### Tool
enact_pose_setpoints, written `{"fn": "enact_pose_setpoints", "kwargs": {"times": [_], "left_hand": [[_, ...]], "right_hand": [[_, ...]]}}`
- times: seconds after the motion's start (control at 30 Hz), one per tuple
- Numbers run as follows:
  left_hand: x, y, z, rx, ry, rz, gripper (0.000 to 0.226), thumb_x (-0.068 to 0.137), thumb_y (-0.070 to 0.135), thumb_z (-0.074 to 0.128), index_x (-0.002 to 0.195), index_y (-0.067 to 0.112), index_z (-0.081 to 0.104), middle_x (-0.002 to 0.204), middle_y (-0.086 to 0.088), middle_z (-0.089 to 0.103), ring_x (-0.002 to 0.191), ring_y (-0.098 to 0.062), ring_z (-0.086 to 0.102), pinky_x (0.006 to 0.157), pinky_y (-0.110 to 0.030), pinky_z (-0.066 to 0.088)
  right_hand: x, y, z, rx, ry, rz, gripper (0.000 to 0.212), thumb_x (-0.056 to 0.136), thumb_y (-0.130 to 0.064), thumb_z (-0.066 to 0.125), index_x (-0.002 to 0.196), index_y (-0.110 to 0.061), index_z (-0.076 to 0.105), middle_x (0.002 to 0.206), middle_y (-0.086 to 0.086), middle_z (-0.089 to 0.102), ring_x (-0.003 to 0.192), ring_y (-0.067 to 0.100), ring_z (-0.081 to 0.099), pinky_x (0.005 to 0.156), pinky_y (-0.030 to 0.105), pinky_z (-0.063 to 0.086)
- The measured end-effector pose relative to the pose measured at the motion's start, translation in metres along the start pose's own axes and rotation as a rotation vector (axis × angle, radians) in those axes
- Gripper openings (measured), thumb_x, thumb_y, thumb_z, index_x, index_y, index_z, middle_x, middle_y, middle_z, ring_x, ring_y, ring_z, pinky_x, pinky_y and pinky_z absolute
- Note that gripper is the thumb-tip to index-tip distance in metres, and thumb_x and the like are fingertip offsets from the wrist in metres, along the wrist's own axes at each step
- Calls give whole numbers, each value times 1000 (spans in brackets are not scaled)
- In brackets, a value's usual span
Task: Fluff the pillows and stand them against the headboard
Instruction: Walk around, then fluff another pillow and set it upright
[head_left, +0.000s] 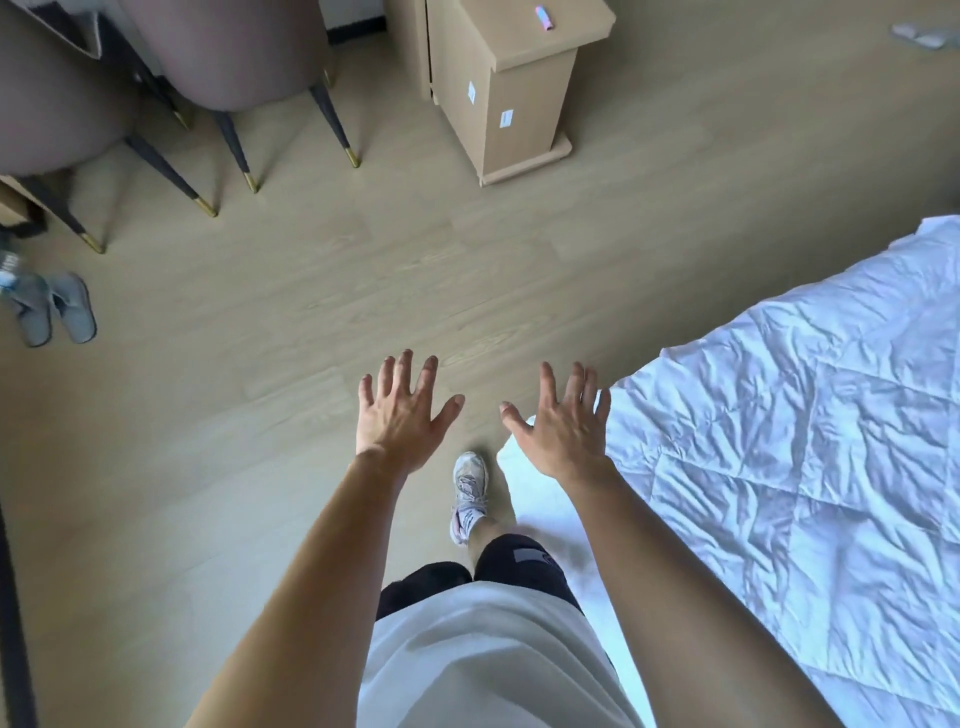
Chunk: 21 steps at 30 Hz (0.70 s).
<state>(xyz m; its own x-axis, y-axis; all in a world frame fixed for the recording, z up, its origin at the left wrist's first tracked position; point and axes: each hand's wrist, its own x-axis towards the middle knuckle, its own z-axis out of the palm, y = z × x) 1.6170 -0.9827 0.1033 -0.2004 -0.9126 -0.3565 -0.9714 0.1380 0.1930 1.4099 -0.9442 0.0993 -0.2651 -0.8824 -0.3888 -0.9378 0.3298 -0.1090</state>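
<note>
Two bare arms stretch forward from a person who stands on a wood floor (363, 270), seen from a camera on the head looking down. Nearest is a white shirt over dark shorts, then one sneaker (470, 486) stepping ahead. Beyond it the left hand (402, 413) and right hand (563, 428) hover palm down, fingers spread wide, gripping nothing. The right hand hangs over the corner of a bed (789, 457) covered by a crumpled white quilt, which fills the right side. No pillows or headboard are in view, so they probably lie off frame along the bed. To do this step well, the person likely needs to turn right and walk alongside the bed toward its head. Farther off stand grey slippers (54, 309) at left, chairs (223, 62) with gold-tipped legs, and a tan cabinet (511, 88).
</note>
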Motion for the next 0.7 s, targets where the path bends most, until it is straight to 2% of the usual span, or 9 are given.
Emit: {"fn": "enact_pose_setpoints", "kwargs": {"times": [0.37, 0.53, 0.7], "left_hand": [[166, 59, -68, 79, -42, 128, 77, 99, 70, 24, 162, 27, 14, 170, -9, 8, 156, -31, 6, 125, -55, 7], [251, 97, -87, 113, -83, 246, 76, 100, 69, 26, 162, 28, 11, 171, -8, 4, 157, -28, 2, 126, -54, 4], [347, 148, -112, 178, -115, 381, 75, 100, 69, 24, 162, 29, 10, 171, -6, 3, 157, -27, 0, 126, -53, 2]], "right_hand": [[146, 20, -74, 31, 33, 120, 90, 92, -75, 33, 160, -19, 16, 163, 22, 11, 152, 39, 3, 121, 57, 6], [200, 45, -103, 59, -6, 235, 90, 93, -75, 30, 161, -20, 9, 165, 23, 4, 153, 39, -3, 123, 57, 2], [260, 76, -136, 75, 12, 384, 90, 93, -76, 27, 161, -20, 8, 164, 24, 4, 153, 40, -3, 123, 57, 4]]}}
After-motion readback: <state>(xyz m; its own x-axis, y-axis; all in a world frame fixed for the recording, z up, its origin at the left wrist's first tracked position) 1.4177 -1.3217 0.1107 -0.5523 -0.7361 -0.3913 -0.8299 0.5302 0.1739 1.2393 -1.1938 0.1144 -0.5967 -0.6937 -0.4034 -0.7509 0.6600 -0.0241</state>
